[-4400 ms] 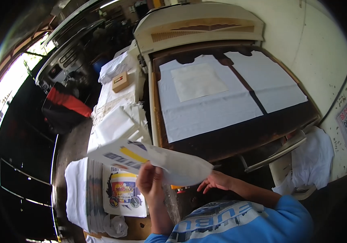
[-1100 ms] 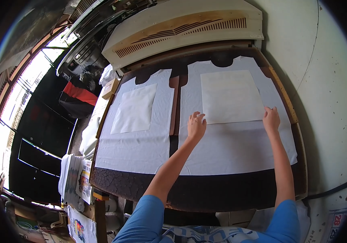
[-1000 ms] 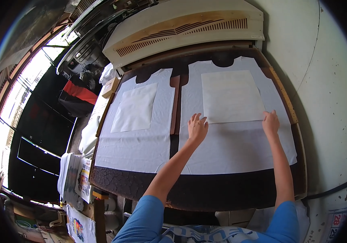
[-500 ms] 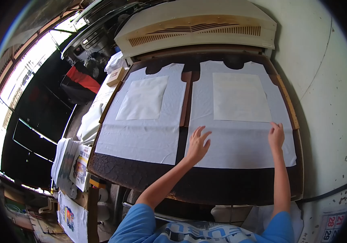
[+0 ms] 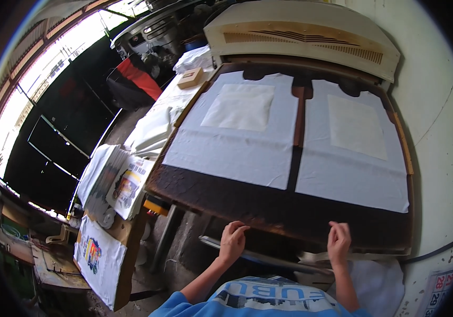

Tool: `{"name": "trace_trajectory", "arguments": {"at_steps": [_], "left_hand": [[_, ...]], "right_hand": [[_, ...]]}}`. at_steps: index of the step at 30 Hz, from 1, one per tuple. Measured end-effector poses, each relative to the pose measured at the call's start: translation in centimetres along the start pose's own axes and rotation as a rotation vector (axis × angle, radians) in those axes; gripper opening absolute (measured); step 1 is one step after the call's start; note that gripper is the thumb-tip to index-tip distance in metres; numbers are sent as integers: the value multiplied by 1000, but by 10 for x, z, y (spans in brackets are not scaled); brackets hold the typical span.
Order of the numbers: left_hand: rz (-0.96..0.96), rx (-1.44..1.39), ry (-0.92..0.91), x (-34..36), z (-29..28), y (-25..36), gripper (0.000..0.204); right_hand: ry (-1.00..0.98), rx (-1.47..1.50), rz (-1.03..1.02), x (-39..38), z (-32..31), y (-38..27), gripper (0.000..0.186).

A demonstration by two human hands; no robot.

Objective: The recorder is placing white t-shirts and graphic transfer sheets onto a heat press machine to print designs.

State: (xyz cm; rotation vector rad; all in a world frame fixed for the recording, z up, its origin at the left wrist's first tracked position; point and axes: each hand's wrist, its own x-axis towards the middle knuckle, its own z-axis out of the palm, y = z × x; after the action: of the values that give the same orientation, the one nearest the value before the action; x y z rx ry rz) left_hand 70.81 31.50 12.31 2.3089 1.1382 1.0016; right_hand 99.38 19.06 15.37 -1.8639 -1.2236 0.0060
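Observation:
Two white T-shirt pieces, the left shirt point(image 5: 237, 150) and the right shirt point(image 5: 342, 174), lie flat side by side on a dark platen table point(image 5: 221, 195). A square white sheet point(image 5: 239, 108) rests on the left shirt's chest, and another white sheet point(image 5: 357, 128) on the right one's. My left hand point(image 5: 230, 243) hovers at the table's front edge, its fingers loosely bent and empty. Farther right, by the same edge, my right hand point(image 5: 338, 244) is raised with loosely curled fingers, holding nothing. Both hands are apart from the shirts.
A cream vented hood point(image 5: 305, 31) spans the table's far end. At left stand a stack of printed shirts point(image 5: 107, 179), another printed shirt point(image 5: 97, 259) hanging over a board, folded white cloth point(image 5: 152, 129) and a small box point(image 5: 190, 78). A metal rail point(image 5: 269, 259) runs below the front edge.
Both hands have drawn back from over the right shirt to the table's front edge. The view has swung left, so the table sits farther right. Sheets and shirts stay in place.

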Motion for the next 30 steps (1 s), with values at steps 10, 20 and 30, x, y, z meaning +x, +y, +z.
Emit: {"name": "trace_trajectory", "arguments": {"at_steps": [10, 20, 30], "left_hand": [[212, 80, 19, -39, -11, -51, 20], [309, 132, -4, -32, -8, -65, 19], [369, 134, 8, 17, 20, -78, 15]], "right_hand": [[-185, -334, -145, -99, 73, -57, 13], [-225, -467, -204, -97, 86, -42, 16], [-154, -480, -247, -50, 106, -15, 13]]}}
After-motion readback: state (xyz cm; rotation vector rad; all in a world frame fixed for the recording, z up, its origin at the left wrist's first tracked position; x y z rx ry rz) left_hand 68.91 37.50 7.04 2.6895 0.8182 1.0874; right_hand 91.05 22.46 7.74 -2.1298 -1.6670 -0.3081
